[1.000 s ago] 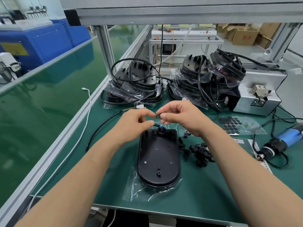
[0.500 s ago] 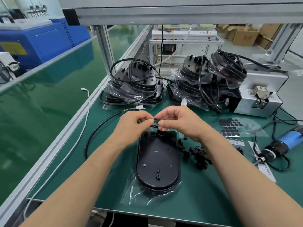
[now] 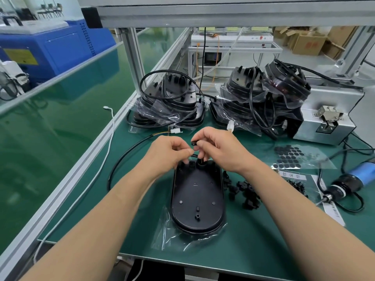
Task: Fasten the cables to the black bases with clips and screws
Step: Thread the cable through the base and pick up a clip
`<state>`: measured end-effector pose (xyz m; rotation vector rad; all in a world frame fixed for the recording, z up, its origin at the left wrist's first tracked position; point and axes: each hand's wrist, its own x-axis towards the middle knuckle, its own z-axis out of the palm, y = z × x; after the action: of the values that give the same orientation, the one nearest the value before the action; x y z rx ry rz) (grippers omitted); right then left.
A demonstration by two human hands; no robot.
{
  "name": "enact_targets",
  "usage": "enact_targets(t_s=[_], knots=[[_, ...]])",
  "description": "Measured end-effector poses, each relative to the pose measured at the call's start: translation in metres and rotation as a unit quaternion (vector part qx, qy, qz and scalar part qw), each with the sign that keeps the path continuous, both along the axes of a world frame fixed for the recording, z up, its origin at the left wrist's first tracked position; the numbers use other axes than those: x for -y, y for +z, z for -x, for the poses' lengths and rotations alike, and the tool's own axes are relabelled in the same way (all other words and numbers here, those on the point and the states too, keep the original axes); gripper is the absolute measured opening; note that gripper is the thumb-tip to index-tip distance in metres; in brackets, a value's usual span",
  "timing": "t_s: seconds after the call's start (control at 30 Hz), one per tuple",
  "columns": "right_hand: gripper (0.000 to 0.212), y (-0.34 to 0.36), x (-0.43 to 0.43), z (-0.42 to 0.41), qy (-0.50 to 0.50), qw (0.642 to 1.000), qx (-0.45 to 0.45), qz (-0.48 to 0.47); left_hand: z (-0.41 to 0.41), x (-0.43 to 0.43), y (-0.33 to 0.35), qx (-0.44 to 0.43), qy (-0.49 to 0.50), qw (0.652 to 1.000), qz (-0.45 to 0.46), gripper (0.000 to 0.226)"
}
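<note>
I see both grips meeting just above the far end of the black base [image 3: 197, 197], which lies flat on a clear plastic bag [image 3: 165, 234] in the middle of the green table [image 3: 263, 254]. My left grip [image 3: 168, 151] is clenched on the black cable [image 3: 123, 159], pinching it between thumb and fingertips just beside the base's far rim. From that pinch the cable runs left, bows out over the table and curls back toward me. Its other part reaches up to a white connector [image 3: 175, 131] lying beyond the hands.

My right grip [image 3: 221, 147] is grasping a small black piece [image 3: 194, 142] between thumb and forefinger. It looks like a clip, though it is too small for me to be sure. It sits a little above the cable, between the two hands and near the left fingertips. The lower fingers of the right grip curl down toward the round collar at the base's far end; I cannot tell whether they touch it.

A heap of loose black clips [image 3: 246, 192] lies on the table just right of the base. Farther right are a sheet of round black pads [image 3: 290, 155] and a blue-bodied power screwdriver [image 3: 353, 179]. At the back, two piles of bagged bases with coiled cables [image 3: 172, 102] [image 3: 253, 98] stand beside a grey metal box [image 3: 328, 118].
</note>
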<state>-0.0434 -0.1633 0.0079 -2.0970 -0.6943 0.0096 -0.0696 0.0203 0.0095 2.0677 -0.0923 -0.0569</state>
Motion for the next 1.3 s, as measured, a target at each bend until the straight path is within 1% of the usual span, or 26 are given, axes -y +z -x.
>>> enact_targets(t_s=[0.07,0.17,0.23,0.3,0.43,0.5,0.6,0.67,0.73,0.83,0.9,1.03,1.13,1.23,1.3], knots=[[0.017,0.003,0.002,-0.003,0.006,0.997,0.044,0.069,0.000,-0.004,0.006,-0.029,-0.023,0.999,0.015,0.006],[0.016,0.008,0.005,-0.007,0.038,0.975,0.104,0.190,0.001,-0.007,0.011,-0.038,-0.046,0.998,0.032,0.001],[0.014,0.009,0.005,-0.006,0.063,0.962,0.122,0.234,0.000,-0.007,0.009,-0.027,-0.044,0.998,0.040,0.004],[0.013,0.009,0.005,-0.005,0.076,0.955,0.131,0.254,0.000,-0.007,0.004,-0.020,-0.036,0.998,0.049,0.008],[0.015,0.007,0.005,-0.006,0.083,0.957,0.139,0.239,-0.003,-0.009,-0.004,-0.011,-0.035,0.998,0.047,0.012],[0.015,0.005,0.005,-0.006,0.087,0.963,0.134,0.217,-0.003,-0.010,-0.007,-0.014,-0.035,0.998,0.047,0.012],[0.015,0.002,0.007,-0.005,0.079,0.982,0.092,0.144,-0.003,-0.010,-0.010,-0.031,-0.035,0.997,0.062,0.006],[0.019,0.002,0.006,-0.004,0.086,0.989,0.053,0.108,-0.003,-0.009,-0.010,-0.047,-0.038,0.994,0.088,0.009],[0.024,0.004,0.006,-0.004,0.099,0.990,0.021,0.099,-0.004,-0.009,-0.007,-0.053,-0.045,0.992,0.105,0.014],[0.027,0.007,0.005,-0.005,0.106,0.987,0.012,0.117,-0.005,-0.008,-0.005,-0.050,-0.042,0.993,0.100,0.014],[0.024,0.006,0.004,-0.005,0.092,0.989,-0.007,0.114,-0.004,-0.007,-0.005,-0.045,-0.029,0.993,0.101,0.013],[0.005,0.000,0.004,-0.006,0.029,0.996,-0.024,0.080,-0.004,-0.006,-0.005,-0.035,-0.018,0.995,0.087,0.011],[0.008,-0.004,0.004,-0.008,-0.002,0.999,-0.038,0.039,-0.003,-0.007,-0.002,-0.041,-0.031,0.996,0.070,0.005],[0.008,-0.007,0.003,-0.006,-0.022,0.996,-0.087,0.007,-0.003,-0.003,0.001,-0.055,-0.038,0.996,0.057,0.007],[0.008,-0.003,0.011,-0.004,-0.027,0.995,-0.092,0.002,-0.004,-0.001,0.003,-0.070,-0.037,0.995,0.066,0.007]])
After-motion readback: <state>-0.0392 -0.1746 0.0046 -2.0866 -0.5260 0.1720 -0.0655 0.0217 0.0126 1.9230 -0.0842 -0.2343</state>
